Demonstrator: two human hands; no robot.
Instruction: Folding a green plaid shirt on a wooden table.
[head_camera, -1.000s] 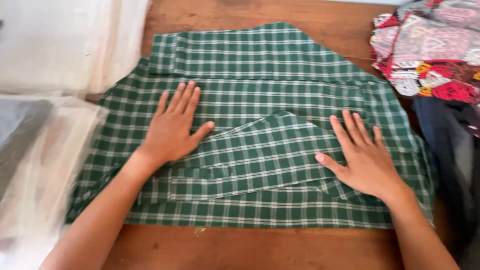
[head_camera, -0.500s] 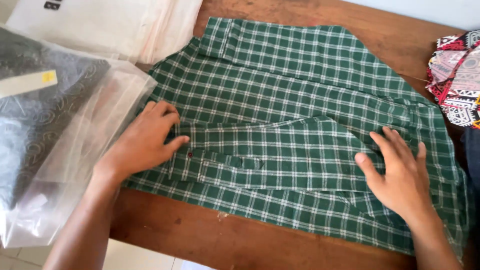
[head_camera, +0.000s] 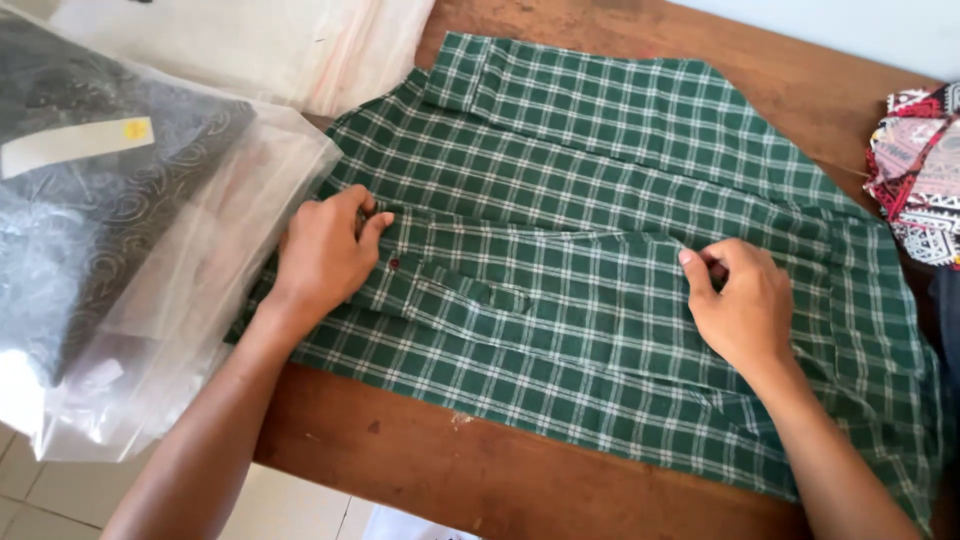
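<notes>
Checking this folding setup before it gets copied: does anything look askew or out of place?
The clear plastic bag holding a dark patterned garment hangs past the wooden table edge and overlaps the green checked shirt beside the left hand. The right hand pinches a fold. Nothing looks torn or spilled.

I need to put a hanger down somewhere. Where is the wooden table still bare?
Bare wood shows along the near edge of the wooden table, below the green checked shirt, and in a strip beyond its collar. The left is crowded with clear plastic bags; patterned fabrics fill the far right. Left hand and right hand grip shirt folds.
</notes>
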